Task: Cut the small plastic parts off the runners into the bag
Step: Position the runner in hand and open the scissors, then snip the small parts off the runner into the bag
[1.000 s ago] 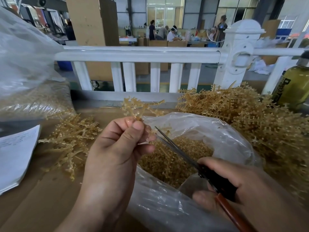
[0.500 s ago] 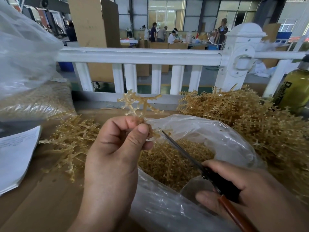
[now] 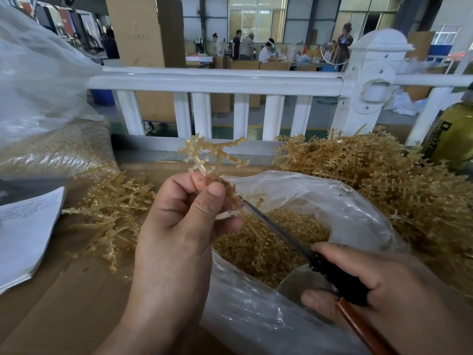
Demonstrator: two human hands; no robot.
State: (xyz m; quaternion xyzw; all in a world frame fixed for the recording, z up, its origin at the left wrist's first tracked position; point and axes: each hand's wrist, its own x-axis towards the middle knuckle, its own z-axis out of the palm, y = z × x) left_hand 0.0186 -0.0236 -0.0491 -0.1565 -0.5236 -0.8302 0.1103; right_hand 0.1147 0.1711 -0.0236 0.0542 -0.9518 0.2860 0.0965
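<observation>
My left hand (image 3: 184, 226) pinches an amber plastic runner (image 3: 207, 155) between thumb and fingers, holding it upright over the mouth of a clear plastic bag (image 3: 345, 201). The bag holds a heap of small amber cut parts (image 3: 268, 242). My right hand (image 3: 378, 285) grips scissors (image 3: 281, 234) with a black and brown handle. The blade tips reach the runner just below my left thumb. Whether the blades are apart is hidden by my fingers.
A big pile of uncut runners (image 3: 384, 180) lies to the right, a smaller pile (image 3: 112, 208) to the left. Papers (image 3: 23, 231) lie at the left edge. A large filled bag (image 3: 51, 139) stands far left, a white railing (image 3: 217, 80) behind, a green bottle (image 3: 453, 139) far right.
My left hand has turned and lifted the runner slightly, showing more branches above the fingers. The scissor tips have moved in closer to my left thumb.
</observation>
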